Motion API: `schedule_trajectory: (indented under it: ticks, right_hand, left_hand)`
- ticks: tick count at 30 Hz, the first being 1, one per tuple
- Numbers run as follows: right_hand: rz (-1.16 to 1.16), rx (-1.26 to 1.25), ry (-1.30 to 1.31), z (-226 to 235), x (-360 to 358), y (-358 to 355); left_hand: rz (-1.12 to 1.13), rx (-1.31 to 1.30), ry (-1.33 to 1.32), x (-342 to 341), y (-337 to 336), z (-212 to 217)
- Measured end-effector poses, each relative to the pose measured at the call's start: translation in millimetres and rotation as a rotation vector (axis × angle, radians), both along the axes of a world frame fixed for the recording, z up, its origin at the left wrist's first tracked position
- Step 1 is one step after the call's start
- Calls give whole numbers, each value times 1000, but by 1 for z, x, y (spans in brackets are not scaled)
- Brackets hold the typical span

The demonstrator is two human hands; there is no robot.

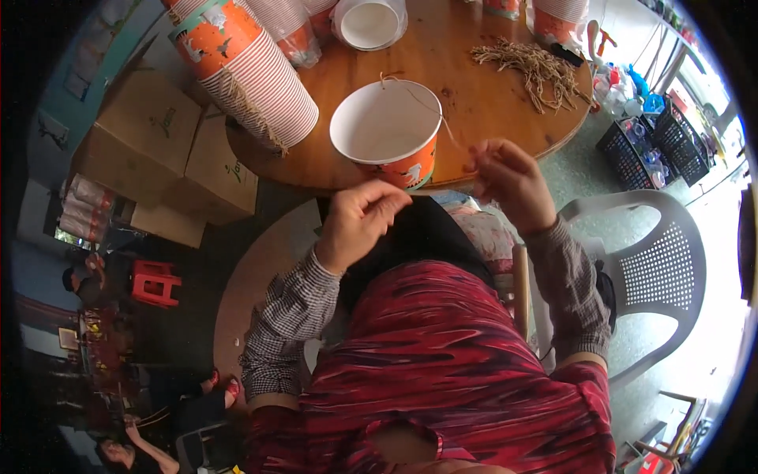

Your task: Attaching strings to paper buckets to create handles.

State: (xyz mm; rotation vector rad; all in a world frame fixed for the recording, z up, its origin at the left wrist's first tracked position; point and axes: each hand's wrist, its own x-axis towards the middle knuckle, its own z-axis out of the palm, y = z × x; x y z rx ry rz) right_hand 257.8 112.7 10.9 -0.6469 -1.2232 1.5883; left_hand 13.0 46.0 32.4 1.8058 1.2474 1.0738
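Observation:
An orange paper bucket point(412, 171) with a white inside stands at the table's near edge, mouth tilted toward me. A thin tan string point(443, 118) loops at its far rim and runs over the right side toward my right hand point(512, 183). That hand is raised right of the bucket, its thumb and fingers pinched on the string's end. Just below the bucket's near left side is my left hand point(359, 225), fingers curled and thumb pressed in; whatever it may hold is too small to make out. Both forearms wear checked sleeves.
Stacked paper buckets point(257, 83) lean at the left, with strings draped along them. A bundle of tan strings point(537, 69) lies at the table's right. Cardboard boxes point(150, 134) stand left, a grey plastic chair point(655, 265) right. Other people sit at lower left.

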Motion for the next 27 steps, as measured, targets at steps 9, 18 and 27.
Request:
schedule_trajectory:
  ticks: [9, 18, 27]
  right_hand:
    - [218, 84, -189, -6, -41, -55]
    - [62, 177, -281, -8, -45, -56]
    - [-22, 365, -347, -9, -44, -65]
  left_hand:
    - [-142, 32, 103, 17, -6, -5]
    - [35, -101, -153, 6, -12, -1]
    - [46, 316, 203, 21, -22, -6]
